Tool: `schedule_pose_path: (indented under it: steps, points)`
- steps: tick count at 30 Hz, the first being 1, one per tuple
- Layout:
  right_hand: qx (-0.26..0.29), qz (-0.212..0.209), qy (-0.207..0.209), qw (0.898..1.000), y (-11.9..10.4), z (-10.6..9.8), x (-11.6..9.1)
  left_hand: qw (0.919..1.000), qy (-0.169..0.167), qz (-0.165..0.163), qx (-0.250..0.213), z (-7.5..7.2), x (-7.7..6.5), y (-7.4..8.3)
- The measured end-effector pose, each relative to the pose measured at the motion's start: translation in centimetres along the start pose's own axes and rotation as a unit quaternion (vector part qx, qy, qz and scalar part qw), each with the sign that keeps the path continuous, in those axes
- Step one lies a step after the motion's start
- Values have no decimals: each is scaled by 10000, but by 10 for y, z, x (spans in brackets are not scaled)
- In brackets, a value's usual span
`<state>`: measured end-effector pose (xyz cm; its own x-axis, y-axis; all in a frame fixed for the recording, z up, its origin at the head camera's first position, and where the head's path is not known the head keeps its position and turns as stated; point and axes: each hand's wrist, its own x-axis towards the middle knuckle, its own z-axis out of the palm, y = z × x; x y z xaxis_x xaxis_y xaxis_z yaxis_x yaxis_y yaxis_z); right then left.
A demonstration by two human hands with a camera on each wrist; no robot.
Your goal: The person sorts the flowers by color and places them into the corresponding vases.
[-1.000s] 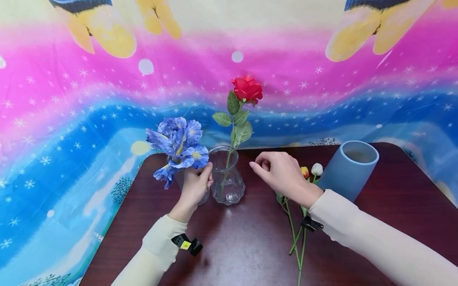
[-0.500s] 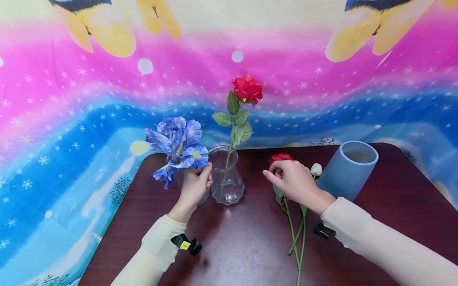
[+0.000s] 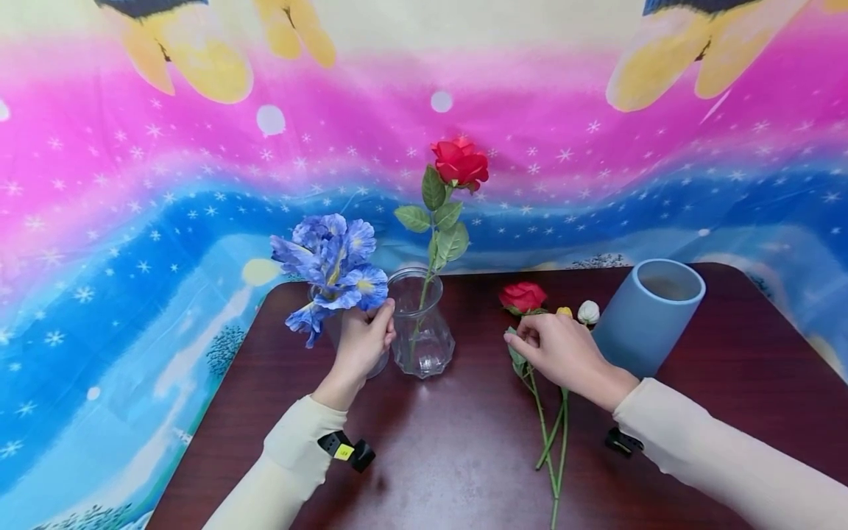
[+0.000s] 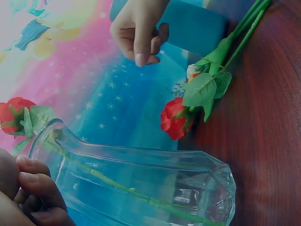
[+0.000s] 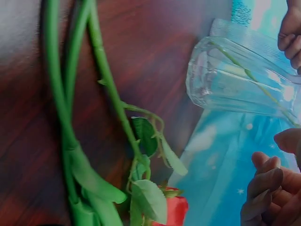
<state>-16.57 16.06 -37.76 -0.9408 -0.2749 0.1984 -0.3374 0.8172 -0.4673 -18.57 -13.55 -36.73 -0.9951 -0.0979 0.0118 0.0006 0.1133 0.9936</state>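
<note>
My left hand [image 3: 361,346] grips a blue iris [image 3: 331,265] just under its bloom; the stem is hidden by the hand. Behind that hand shows part of a second clear glass vessel [image 3: 377,366]. Right beside it stands a clear glass vase [image 3: 424,350] with one upright red rose [image 3: 459,163]. My right hand [image 3: 570,353] hovers over flowers lying on the table, its fingers loosely curled and holding nothing. These are a red rose [image 3: 523,297], a white tulip [image 3: 588,312] and a yellow-orange tulip [image 3: 564,312], partly covered by the hand. Their green stems [image 5: 70,94] cross.
A tall blue-grey vase [image 3: 639,324] stands at the back right, close behind the tulips. The dark wooden table [image 3: 464,456] ends at a back edge against a colourful printed cloth [image 3: 543,147].
My right hand has moved right and a little toward me, away from the glass vase, uncovering the lying red rose. My left hand has stayed in place with the iris.
</note>
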Motion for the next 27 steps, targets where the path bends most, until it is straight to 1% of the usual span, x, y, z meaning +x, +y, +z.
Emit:
schedule_pose_path:
  steps: [3, 9, 18, 27]
  points:
    - [-66, 3, -67, 10000, 3, 1, -4, 10000, -13, 32, 17, 1, 0, 0]
    - [-153, 29, -240, 9996, 10, 4, -11, 10000, -10, -3, 64, 0, 0, 0]
    - [-232, 161, -417, 9987, 23, 17, -24, 10000, 30, 46, -3, 1, -1, 1]
    - [-420, 93, -645, 9970, 28, 27, -31, 9999, 12, 17, -118, 1, -1, 2]
